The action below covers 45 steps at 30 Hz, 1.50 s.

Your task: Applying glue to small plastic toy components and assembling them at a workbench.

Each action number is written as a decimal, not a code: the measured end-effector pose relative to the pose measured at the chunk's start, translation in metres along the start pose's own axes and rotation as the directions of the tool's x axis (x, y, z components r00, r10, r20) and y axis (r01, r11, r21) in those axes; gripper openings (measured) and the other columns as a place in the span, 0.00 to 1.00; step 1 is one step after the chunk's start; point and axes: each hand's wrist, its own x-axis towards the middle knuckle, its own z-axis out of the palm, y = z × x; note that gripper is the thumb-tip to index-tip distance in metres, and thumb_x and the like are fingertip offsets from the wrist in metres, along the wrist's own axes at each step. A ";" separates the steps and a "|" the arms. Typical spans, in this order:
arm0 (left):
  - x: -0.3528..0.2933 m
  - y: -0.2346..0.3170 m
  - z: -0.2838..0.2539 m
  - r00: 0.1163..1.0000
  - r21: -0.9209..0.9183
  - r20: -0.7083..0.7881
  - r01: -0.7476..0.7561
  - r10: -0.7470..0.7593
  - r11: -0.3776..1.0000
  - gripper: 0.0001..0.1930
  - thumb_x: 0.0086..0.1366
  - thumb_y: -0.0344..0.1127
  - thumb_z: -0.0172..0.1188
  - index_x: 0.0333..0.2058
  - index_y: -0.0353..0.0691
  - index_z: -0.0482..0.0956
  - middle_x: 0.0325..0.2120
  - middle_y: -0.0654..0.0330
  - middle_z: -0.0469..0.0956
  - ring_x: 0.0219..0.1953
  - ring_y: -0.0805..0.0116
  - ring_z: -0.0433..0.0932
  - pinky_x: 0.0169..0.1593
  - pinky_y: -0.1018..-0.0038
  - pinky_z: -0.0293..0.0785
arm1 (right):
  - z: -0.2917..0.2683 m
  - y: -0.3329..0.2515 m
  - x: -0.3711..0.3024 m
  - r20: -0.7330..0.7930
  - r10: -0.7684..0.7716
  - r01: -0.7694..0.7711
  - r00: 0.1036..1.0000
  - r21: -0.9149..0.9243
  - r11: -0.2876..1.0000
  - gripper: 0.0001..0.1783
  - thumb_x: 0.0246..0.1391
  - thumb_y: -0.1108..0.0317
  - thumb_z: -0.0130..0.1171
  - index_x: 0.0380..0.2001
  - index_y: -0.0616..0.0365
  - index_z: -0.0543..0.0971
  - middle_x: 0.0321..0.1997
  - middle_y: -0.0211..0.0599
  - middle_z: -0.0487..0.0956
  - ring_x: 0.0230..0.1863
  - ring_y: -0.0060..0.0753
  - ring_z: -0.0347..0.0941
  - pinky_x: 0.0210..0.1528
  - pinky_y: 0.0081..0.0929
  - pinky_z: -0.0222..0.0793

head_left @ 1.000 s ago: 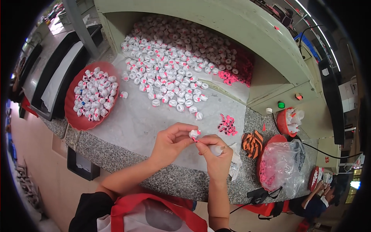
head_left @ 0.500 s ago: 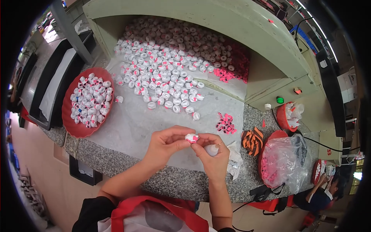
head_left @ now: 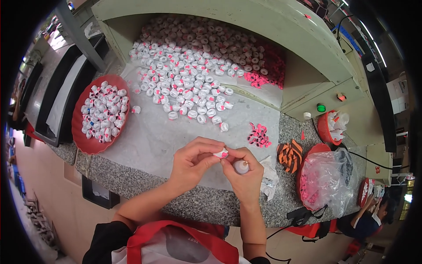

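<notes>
Between the fingertips of my left hand (head_left: 193,160) is a small white figure piece with a pink part (head_left: 222,153), held over the front of the worktable. My right hand (head_left: 244,176) meets it there, thumb and forefinger pinching the piece's right side. Tucked in the same right hand is a small translucent squeeze bottle (head_left: 241,166). Both hands are closed, and my fingers partly cover the piece. Beyond them spreads a heap of similar white pieces with pink bits (head_left: 189,83). A little pile of pink parts with dark spots (head_left: 259,135) lies right of the hands.
A red bowl (head_left: 78,132) of white pieces stands at left. Right are a striped orange-black cloth bundle (head_left: 289,156), a plastic bag (head_left: 336,176) over a red tray of pink parts, and a red basket (head_left: 323,127). A pale green cabinet (head_left: 220,11) arches over the heap. Another person (head_left: 365,222) sits far right.
The white piece has been turned between my fingertips, with less of its pink part showing. My left fingers have curled closer around it, and the bottle has shifted slightly in my right hand.
</notes>
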 end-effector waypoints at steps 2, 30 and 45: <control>0.000 0.000 0.001 0.997 -0.071 -0.025 0.067 -0.069 0.995 0.13 0.53 0.17 0.52 0.39 0.31 0.71 0.42 0.51 0.69 0.44 0.64 0.70 0.48 0.72 0.69 | 0.000 -0.001 0.000 -0.004 -0.020 0.020 1.000 0.000 1.000 0.11 0.38 0.82 0.59 0.30 0.63 0.75 0.24 0.26 0.72 0.26 0.12 0.65 0.28 0.10 0.61; 0.002 0.015 -0.005 0.883 -0.230 -0.064 0.441 -0.465 0.868 0.16 0.54 0.24 0.56 0.43 0.34 0.68 0.32 0.55 0.75 0.35 0.71 0.75 0.39 0.78 0.73 | -0.007 0.006 0.007 0.115 -0.169 0.151 0.979 0.148 0.977 0.15 0.35 0.81 0.62 0.31 0.61 0.75 0.33 0.36 0.73 0.27 0.19 0.69 0.29 0.15 0.65; -0.007 0.010 -0.006 0.989 -0.116 0.067 0.137 -0.130 0.984 0.11 0.50 0.17 0.56 0.33 0.31 0.68 0.29 0.53 0.74 0.32 0.66 0.77 0.32 0.77 0.75 | -0.005 0.012 0.006 0.226 0.011 -0.125 0.974 0.498 0.858 0.10 0.41 0.80 0.59 0.30 0.64 0.72 0.31 0.38 0.74 0.26 0.19 0.69 0.23 0.13 0.65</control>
